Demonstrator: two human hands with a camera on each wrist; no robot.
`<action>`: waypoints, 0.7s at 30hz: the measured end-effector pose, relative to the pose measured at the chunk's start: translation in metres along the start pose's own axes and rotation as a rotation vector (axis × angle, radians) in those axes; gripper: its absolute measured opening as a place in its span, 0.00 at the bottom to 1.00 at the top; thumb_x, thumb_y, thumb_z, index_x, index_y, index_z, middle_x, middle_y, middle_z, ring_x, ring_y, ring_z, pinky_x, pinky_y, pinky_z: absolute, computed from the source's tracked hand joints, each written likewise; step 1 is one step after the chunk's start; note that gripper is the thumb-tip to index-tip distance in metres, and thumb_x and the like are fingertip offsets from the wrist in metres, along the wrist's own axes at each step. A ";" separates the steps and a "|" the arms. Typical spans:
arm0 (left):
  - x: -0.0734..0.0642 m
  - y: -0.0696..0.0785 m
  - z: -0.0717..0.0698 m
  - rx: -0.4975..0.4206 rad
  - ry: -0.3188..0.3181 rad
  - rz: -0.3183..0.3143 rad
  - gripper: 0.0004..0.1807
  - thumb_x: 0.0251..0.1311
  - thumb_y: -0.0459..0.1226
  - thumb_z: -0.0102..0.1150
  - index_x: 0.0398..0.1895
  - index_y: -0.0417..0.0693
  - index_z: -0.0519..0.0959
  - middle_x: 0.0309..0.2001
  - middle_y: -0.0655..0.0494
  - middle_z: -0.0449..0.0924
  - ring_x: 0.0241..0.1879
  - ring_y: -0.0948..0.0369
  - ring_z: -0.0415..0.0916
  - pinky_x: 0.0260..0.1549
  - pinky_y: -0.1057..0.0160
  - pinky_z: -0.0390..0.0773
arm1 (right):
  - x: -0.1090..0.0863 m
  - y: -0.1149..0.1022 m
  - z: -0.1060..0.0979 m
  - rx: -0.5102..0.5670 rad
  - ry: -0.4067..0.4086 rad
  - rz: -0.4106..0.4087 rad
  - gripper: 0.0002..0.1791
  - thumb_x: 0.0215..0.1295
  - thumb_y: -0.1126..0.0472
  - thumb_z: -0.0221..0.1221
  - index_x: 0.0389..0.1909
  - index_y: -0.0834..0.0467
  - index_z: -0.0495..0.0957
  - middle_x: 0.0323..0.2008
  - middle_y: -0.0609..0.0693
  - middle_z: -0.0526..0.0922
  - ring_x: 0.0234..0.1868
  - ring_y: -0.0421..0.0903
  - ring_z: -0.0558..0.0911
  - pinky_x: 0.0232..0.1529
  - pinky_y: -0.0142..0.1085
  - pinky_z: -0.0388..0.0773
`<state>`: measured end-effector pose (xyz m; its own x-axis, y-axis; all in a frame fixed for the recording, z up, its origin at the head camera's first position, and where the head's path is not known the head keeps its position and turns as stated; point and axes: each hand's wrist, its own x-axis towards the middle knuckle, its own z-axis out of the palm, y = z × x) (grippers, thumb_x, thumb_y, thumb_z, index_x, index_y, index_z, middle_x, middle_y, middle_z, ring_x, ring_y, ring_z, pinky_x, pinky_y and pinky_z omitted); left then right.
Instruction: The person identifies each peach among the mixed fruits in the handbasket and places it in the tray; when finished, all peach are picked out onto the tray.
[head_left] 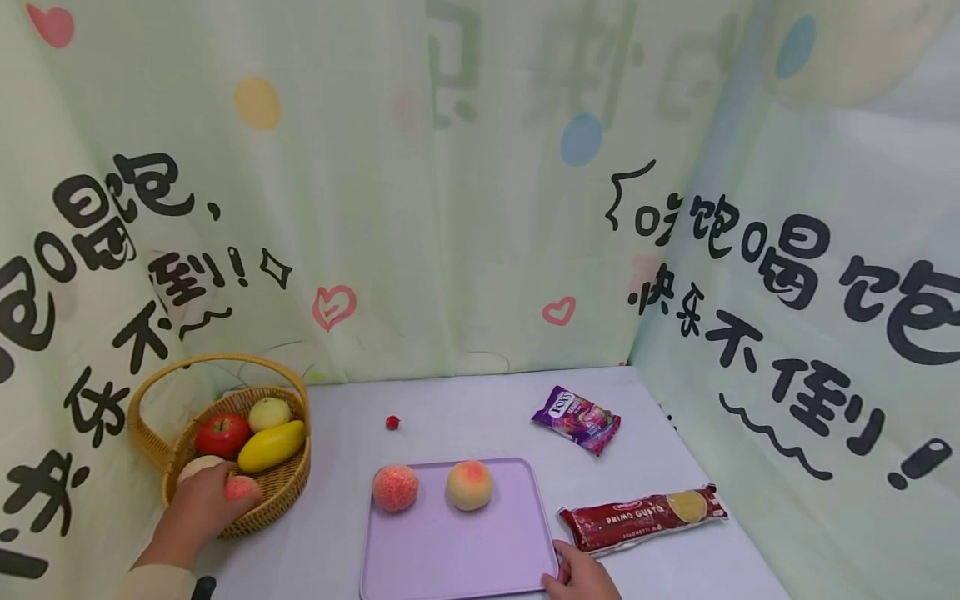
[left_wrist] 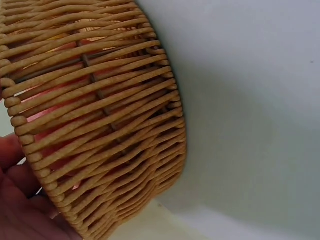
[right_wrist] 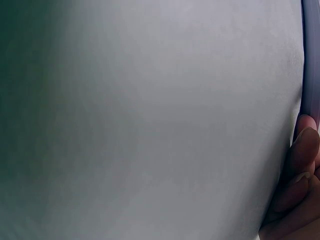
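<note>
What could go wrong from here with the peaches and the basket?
The right hand grips the purple tray at its side; a sharp tug might send the pink peach and yellowish peach rolling. The left hand reaches into the wicker basket, so it might snag and tip it.

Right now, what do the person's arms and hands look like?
The left hand is bare, with a pale cream sleeve; a dark object beside it is too cropped to identify. The right hand is bare too, any sleeve out of view.
</note>
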<state>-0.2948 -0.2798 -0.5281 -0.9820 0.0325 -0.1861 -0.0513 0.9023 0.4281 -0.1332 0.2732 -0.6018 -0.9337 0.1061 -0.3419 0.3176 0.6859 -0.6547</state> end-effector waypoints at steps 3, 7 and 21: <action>0.002 0.000 0.000 0.007 0.001 0.004 0.52 0.51 0.57 0.76 0.64 0.25 0.68 0.58 0.26 0.74 0.52 0.36 0.72 0.55 0.29 0.74 | 0.000 -0.001 0.000 0.003 0.000 0.008 0.38 0.64 0.53 0.69 0.64 0.76 0.70 0.25 0.49 0.73 0.27 0.43 0.72 0.31 0.36 0.71; 0.004 0.000 0.000 0.000 0.003 0.012 0.50 0.50 0.55 0.77 0.63 0.24 0.70 0.56 0.26 0.76 0.51 0.37 0.73 0.54 0.31 0.75 | 0.000 -0.001 -0.001 0.008 -0.009 0.032 0.38 0.64 0.53 0.69 0.64 0.75 0.70 0.25 0.50 0.74 0.27 0.44 0.72 0.32 0.37 0.71; 0.002 0.003 0.002 -0.049 -0.007 -0.030 0.46 0.51 0.51 0.78 0.62 0.25 0.71 0.55 0.28 0.78 0.49 0.39 0.74 0.53 0.32 0.77 | 0.001 0.001 0.000 -0.007 -0.010 0.018 0.38 0.64 0.52 0.69 0.64 0.75 0.71 0.25 0.49 0.73 0.27 0.43 0.72 0.32 0.36 0.71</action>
<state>-0.2960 -0.2760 -0.5293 -0.9786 0.0090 -0.2058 -0.0897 0.8806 0.4653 -0.1339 0.2739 -0.6024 -0.9260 0.1112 -0.3607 0.3334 0.6890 -0.6435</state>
